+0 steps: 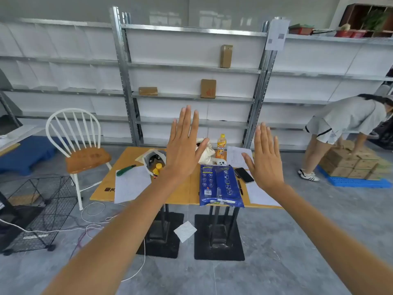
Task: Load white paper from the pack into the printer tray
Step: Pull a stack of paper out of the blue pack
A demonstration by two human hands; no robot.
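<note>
From the head view, both hands, left [182, 145] and right [265, 158], are raised flat, fingers spread, holding nothing. Blue paper pack [220, 186] lies on the bench [180, 194], apparently unopened. No printer tray is visible; loading has not begun.
</note>
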